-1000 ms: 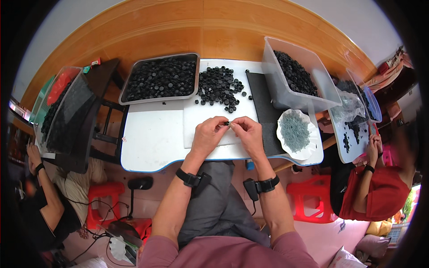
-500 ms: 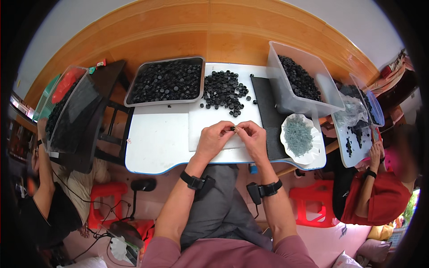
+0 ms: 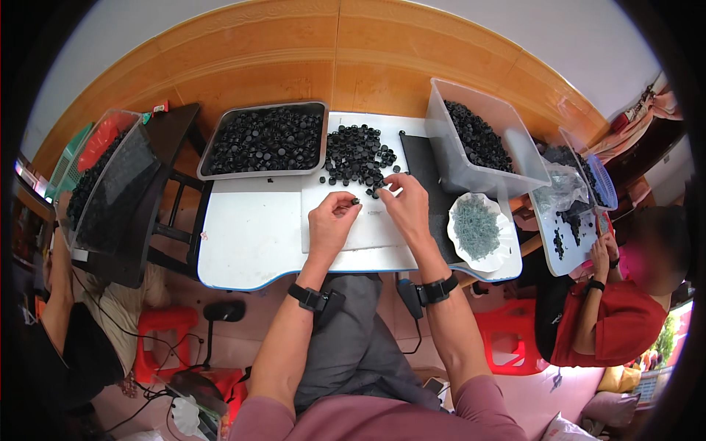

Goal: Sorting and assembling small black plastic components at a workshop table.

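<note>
Most of the work looks undone: the metal tray (image 3: 266,140) and the clear bin (image 3: 482,140) on the white surface (image 3: 250,235) are full of small black caps, and a loose pile (image 3: 359,153) lies between them. The left hand (image 3: 331,220) pinches one black cap (image 3: 355,200) in closed fingers just below the pile, while the right hand (image 3: 404,206) reaches its loosely curled fingers into the pile's near edge.

clear plastic bag (image 3: 560,192) of black parts at right, no labels, signs, screens
</note>
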Tool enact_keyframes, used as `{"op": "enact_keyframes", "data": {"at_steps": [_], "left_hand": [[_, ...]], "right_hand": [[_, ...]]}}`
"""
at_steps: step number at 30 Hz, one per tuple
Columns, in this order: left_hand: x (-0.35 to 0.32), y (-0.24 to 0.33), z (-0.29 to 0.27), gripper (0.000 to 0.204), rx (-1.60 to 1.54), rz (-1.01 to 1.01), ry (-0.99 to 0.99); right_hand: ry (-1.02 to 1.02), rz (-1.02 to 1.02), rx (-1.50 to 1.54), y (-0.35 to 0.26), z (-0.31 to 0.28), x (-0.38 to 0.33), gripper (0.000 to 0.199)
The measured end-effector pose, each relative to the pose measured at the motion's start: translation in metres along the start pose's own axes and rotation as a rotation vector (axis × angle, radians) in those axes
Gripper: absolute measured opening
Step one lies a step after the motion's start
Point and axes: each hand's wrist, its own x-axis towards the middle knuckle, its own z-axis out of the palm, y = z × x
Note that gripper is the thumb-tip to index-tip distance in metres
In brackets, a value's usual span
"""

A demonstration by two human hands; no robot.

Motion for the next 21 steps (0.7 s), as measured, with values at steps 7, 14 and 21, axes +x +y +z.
{"op": "enact_keyframes", "data": {"at_steps": [7,14,21], "left_hand": [[0.000,0.005,-0.001,0.021,-0.020,-0.051,-0.018],[0.003,0.001,-0.005,0.021,-0.114,-0.040,0.123],[0.001,0.007,-0.004,0.023,-0.111,-0.055,0.054]], "right_hand": [[-0.129,0.060,-0.354,0.001,0.012,0.016,0.027],[-0.237,-0.244,-0.198,-0.013,0.021,-0.003,0.023],[-0.223,-0.275,-0.179,-0.019,0.017,-0.023,0.021]]}}
